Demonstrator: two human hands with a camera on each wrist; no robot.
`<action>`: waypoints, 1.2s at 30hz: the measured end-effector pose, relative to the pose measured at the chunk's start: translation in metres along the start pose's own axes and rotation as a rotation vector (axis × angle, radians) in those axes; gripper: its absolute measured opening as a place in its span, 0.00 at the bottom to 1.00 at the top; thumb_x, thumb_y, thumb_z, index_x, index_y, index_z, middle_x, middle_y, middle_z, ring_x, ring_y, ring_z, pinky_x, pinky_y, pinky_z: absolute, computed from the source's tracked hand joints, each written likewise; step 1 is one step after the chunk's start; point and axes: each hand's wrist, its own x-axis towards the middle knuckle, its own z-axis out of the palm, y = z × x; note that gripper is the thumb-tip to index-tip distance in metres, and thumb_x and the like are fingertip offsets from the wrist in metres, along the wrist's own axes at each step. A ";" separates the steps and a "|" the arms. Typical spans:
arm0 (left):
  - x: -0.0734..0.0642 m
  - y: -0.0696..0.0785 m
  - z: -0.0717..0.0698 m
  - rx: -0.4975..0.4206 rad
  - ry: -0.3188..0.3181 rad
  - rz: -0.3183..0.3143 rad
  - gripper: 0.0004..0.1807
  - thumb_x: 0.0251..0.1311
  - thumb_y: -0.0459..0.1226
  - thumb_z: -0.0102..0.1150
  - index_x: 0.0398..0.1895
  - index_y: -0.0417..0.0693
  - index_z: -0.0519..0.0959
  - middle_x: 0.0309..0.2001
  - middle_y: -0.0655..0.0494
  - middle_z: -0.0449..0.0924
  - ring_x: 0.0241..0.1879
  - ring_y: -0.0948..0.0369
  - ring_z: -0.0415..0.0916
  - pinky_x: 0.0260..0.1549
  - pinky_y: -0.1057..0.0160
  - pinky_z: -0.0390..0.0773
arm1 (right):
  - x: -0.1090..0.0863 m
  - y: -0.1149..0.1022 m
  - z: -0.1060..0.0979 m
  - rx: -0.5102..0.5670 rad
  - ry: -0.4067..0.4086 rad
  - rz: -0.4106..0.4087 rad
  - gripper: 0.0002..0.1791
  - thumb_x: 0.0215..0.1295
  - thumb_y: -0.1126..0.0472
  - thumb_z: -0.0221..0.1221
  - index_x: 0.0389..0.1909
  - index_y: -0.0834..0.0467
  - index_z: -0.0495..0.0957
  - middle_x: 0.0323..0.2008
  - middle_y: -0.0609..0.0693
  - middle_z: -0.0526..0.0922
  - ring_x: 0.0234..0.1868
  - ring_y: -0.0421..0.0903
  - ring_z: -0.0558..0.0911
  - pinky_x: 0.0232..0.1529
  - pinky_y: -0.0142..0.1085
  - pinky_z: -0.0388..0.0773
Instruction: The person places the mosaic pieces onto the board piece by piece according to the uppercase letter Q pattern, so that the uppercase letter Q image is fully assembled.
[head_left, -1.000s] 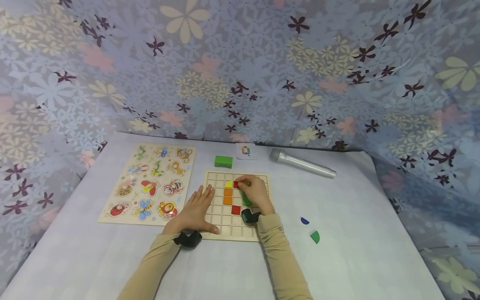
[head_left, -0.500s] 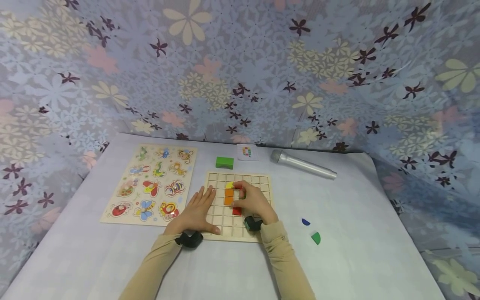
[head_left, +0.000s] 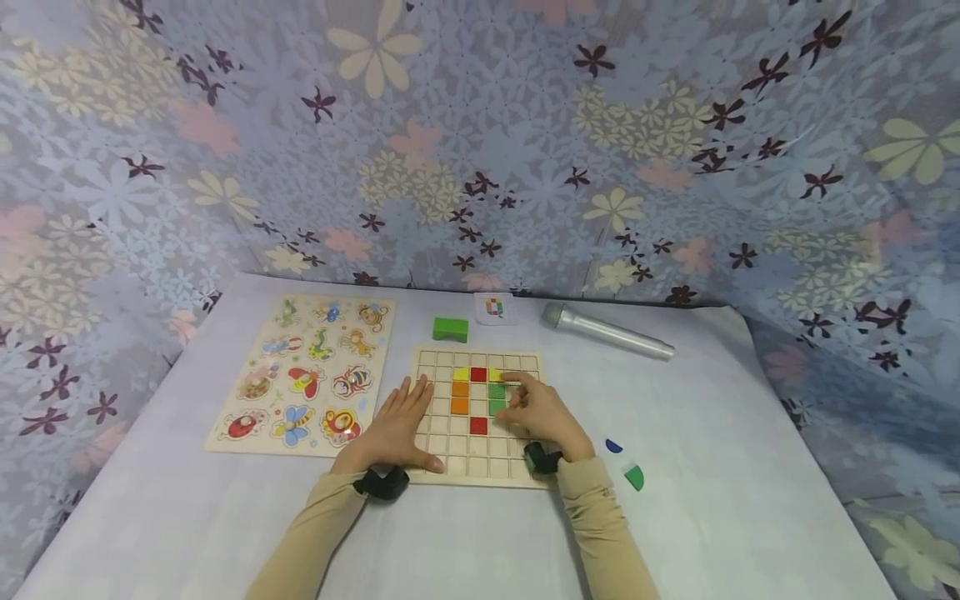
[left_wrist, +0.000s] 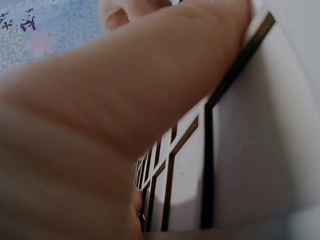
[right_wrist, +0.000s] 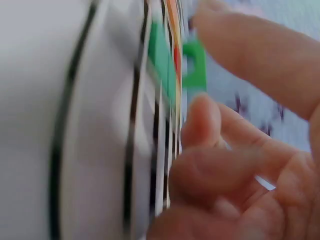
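Observation:
A wooden grid board (head_left: 480,468) lies in front of me, holding coloured flat pieces in a ring. Its top row has a red square (head_left: 478,375) between a left yellow piece (head_left: 461,374) and a right yellow piece (head_left: 494,376). Below run orange squares (head_left: 460,406) on the left and green squares (head_left: 497,407) on the right, with another red square (head_left: 478,426) beneath. My left hand (head_left: 393,429) rests spread on the board's left edge. My right hand (head_left: 546,414) hovers over the right side, index fingertip at the right yellow piece, nothing visible between finger and thumb.
A peg puzzle with insect pictures (head_left: 300,375) lies left. Behind the board are a green arch block (head_left: 451,329), a pattern card (head_left: 494,308) and a silver microphone (head_left: 611,332). A blue half-round piece (head_left: 613,446) and a green quarter-round piece (head_left: 635,477) lie right.
My right hand has left the top red square, passed over the left yellow and orange pieces, then moved right to the right yellow piece. The left hand stays put.

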 end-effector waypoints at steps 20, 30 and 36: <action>-0.002 0.003 0.001 -0.003 0.013 0.004 0.70 0.40 0.59 0.73 0.76 0.35 0.39 0.78 0.39 0.31 0.77 0.41 0.25 0.75 0.42 0.34 | -0.148 0.101 -0.080 0.137 0.096 0.166 0.33 0.55 0.63 0.68 0.64 0.60 0.69 0.53 0.60 0.78 0.29 0.36 0.76 0.29 0.28 0.74; -0.002 0.003 0.001 -0.008 0.026 0.009 0.70 0.40 0.59 0.73 0.76 0.34 0.40 0.78 0.38 0.32 0.77 0.40 0.26 0.75 0.41 0.35 | -0.067 0.077 -0.056 -0.035 0.141 0.118 0.17 0.56 0.66 0.65 0.48 0.59 0.79 0.33 0.51 0.78 0.23 0.40 0.70 0.24 0.29 0.68; -0.001 0.001 0.001 -0.018 0.022 0.014 0.70 0.40 0.59 0.73 0.76 0.35 0.40 0.78 0.39 0.32 0.77 0.41 0.26 0.75 0.41 0.35 | -0.023 0.072 -0.044 0.028 0.273 0.148 0.14 0.54 0.68 0.57 0.43 0.61 0.77 0.28 0.48 0.73 0.17 0.38 0.69 0.16 0.28 0.68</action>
